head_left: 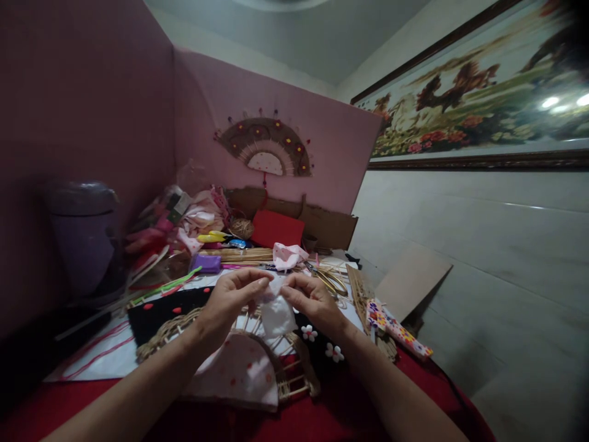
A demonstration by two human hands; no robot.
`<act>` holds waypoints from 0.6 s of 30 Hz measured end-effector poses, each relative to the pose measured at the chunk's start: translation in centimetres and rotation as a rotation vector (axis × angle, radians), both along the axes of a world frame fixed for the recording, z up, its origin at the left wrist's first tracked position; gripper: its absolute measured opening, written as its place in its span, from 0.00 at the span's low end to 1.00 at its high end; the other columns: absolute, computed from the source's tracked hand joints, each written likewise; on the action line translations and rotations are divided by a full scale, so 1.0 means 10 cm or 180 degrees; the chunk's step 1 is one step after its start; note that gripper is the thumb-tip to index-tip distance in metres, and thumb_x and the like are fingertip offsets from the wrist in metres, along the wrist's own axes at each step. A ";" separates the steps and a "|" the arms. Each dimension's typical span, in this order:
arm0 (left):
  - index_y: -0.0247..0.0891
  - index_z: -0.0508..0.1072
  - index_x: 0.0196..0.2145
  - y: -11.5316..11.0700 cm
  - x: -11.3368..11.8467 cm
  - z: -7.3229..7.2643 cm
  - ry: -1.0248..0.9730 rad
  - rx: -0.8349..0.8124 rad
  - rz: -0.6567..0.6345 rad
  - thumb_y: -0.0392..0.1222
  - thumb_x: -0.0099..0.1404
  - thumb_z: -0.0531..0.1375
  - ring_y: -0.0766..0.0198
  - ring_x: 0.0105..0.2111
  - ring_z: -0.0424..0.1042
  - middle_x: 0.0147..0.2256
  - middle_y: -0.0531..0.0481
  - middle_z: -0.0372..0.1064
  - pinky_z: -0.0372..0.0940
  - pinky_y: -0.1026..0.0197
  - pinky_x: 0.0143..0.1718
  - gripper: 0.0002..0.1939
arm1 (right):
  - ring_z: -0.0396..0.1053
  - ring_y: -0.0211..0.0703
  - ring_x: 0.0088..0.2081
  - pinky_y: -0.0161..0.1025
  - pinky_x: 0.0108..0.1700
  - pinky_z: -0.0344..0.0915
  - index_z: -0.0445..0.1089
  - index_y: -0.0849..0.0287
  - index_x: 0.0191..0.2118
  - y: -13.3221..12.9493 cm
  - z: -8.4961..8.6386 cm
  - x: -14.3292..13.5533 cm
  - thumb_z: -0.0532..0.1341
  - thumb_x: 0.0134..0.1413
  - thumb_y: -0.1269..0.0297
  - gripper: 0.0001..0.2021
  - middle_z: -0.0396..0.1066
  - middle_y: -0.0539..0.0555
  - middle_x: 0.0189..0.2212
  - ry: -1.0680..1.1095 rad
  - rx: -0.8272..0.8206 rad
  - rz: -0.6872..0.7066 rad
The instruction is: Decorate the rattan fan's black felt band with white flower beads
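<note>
Between my two hands hangs a soft white piece like cotton wadding (278,316). My left hand (239,291) pinches its upper left edge with thumb and forefinger. On the upper right edge, my right hand (315,301) is closed in a pinch too. Below them lies a fan-shaped craft piece with a woven cord-and-stick frame (294,374) and a pale dotted cloth half-circle (243,374). Black fabric with red dots (172,313) covers its left part. White flower shapes (309,333) sit on black fabric at the right, partly hidden by my right forearm.
Gold-handled scissors (334,282), a pink cloth scrap (289,256), a purple packet (205,264) and a twine ball (242,228) lie behind. A lidded purple bin (85,245) stands left. A finished fan (267,144) hangs on the pink board (335,135). Flowered fabric (400,328) lies right.
</note>
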State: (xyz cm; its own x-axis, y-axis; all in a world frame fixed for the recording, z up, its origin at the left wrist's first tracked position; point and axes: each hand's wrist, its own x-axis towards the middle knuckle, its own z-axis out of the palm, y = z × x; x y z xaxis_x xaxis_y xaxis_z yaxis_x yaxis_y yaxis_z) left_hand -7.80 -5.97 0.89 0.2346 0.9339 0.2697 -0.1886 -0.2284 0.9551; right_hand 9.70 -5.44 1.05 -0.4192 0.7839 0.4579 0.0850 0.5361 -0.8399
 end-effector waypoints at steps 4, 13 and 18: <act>0.31 0.72 0.24 -0.03 0.02 0.03 -0.0200 -0.0319 -0.0335 0.43 0.54 0.61 0.71 0.20 0.60 0.22 0.51 0.66 0.55 0.69 0.20 0.10 | 0.49 0.31 0.23 0.32 0.24 0.46 0.63 0.62 0.26 0.00 0.00 0.01 0.57 0.53 0.59 0.11 0.53 0.46 0.21 0.0035 -0.0069 0.0070; 0.30 0.74 0.27 0.00 -0.02 0.01 -0.0365 -0.0503 -0.0636 0.42 0.53 0.62 0.71 0.21 0.61 0.23 0.49 0.68 0.56 0.69 0.20 0.10 | 0.49 0.32 0.23 0.32 0.24 0.46 0.62 0.61 0.25 0.03 -0.01 0.05 0.57 0.53 0.57 0.13 0.53 0.46 0.20 -0.0041 -0.0056 0.0030; 0.30 0.75 0.26 0.01 -0.02 -0.01 -0.0380 -0.0451 -0.0671 0.41 0.52 0.62 0.72 0.20 0.61 0.22 0.49 0.68 0.56 0.69 0.19 0.09 | 0.49 0.32 0.24 0.32 0.25 0.46 0.62 0.61 0.25 0.03 -0.01 0.06 0.56 0.53 0.57 0.13 0.53 0.46 0.20 -0.0256 0.0112 -0.0127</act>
